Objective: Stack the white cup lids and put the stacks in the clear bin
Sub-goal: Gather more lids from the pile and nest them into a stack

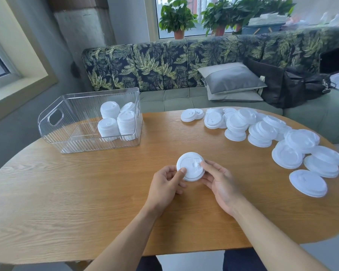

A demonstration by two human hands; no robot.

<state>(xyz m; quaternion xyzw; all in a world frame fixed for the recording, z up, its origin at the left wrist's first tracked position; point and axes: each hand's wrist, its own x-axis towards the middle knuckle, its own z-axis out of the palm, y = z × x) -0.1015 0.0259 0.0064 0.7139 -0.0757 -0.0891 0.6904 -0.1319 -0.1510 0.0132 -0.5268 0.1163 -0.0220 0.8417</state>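
A white cup lid (190, 166) is held between both hands just above the middle of the wooden table (86, 202). My left hand (165, 183) pinches its left edge with thumb and fingers. My right hand (216, 180) grips its right edge, thumb on top. Whether more lids sit under it I cannot tell. Several loose white lids (262, 132) lie scattered and partly piled across the right side of the table. The clear ribbed bin (70, 118) stands at the back left and holds several lid stacks (116, 122) in its right end.
A leaf-patterned sofa (164, 65) runs behind the table, with grey cushions (231, 79) and a black bag (294, 85) on it. Potted plants (177, 18) stand on the window sill. The table's curved front edge is near my arms.
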